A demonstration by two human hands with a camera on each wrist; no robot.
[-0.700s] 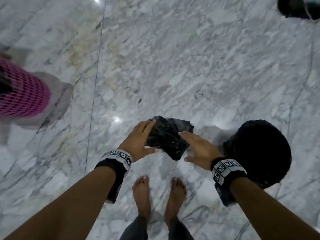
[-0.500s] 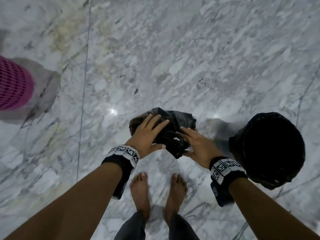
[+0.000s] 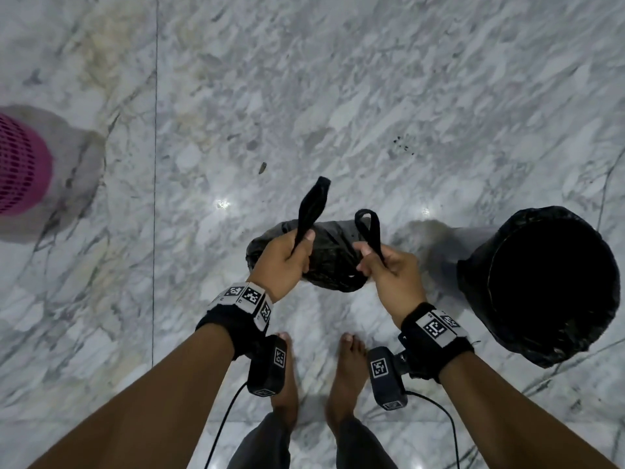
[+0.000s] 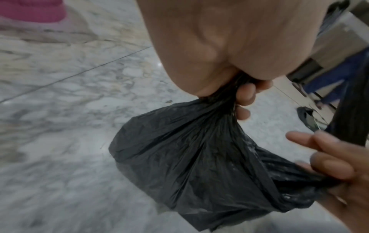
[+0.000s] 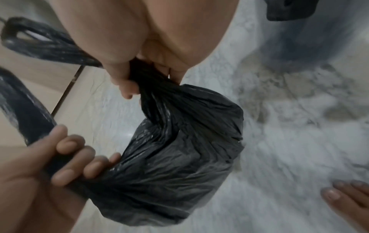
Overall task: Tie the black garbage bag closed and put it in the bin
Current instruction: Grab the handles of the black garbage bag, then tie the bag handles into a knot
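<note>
A small black garbage bag (image 3: 329, 262) hangs above the marble floor between my two hands. My left hand (image 3: 287, 257) grips one gathered handle (image 3: 309, 211), whose loop sticks up past the fist. My right hand (image 3: 382, 265) grips the other handle loop (image 3: 370, 228). The bag (image 4: 191, 157) bulges below my left fist in the left wrist view, with the right hand's fingers (image 4: 327, 159) at its right. In the right wrist view the bag (image 5: 179, 149) hangs from my right fist. A black-lined bin (image 3: 544, 286) stands open to the right of my right hand.
A pink mesh basket (image 3: 20, 167) stands at the far left edge. My bare feet (image 3: 348, 370) are on the marble floor (image 3: 338, 96) just below the bag. Cables hang from both wrist cameras. A small dark speck (image 3: 262, 167) lies on the floor ahead.
Both hands went from lying flat on the bag's sides to gripping its two handles. The handle loops now stand up above the fists, and the hands sit slightly apart.
</note>
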